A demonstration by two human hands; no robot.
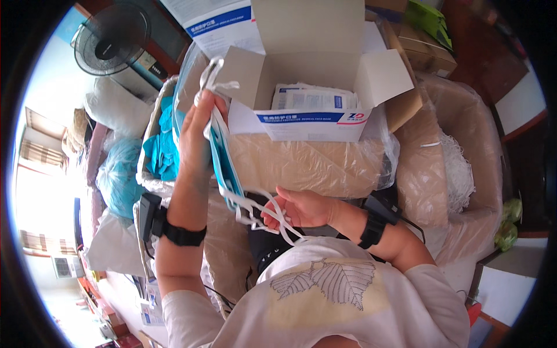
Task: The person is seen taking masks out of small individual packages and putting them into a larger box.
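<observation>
My left hand (200, 130) is raised and closed on blue face masks (225, 165), which hang lengthwise below its fingers. White ear loops (213, 74) stick out above that hand. More white straps (255, 210) trail from the lower end of the masks to my right hand (304, 207), near my waist. Its fingers curl around these straps, with the thumb on top. How many masks are in the bundle I cannot tell. Beyond my hands an open white and blue carton (313, 126) has its flaps spread, and wrapped packs (315, 97) lie inside it.
Left of the carton, a lined basket (143, 168) holds loose blue masks (162, 148). A plastic-lined box (473, 122) with a heap of white straps (456, 174) stands at the right. Plastic-covered cardboard (313, 168) supports the carton. A fan (110, 43) stands far left.
</observation>
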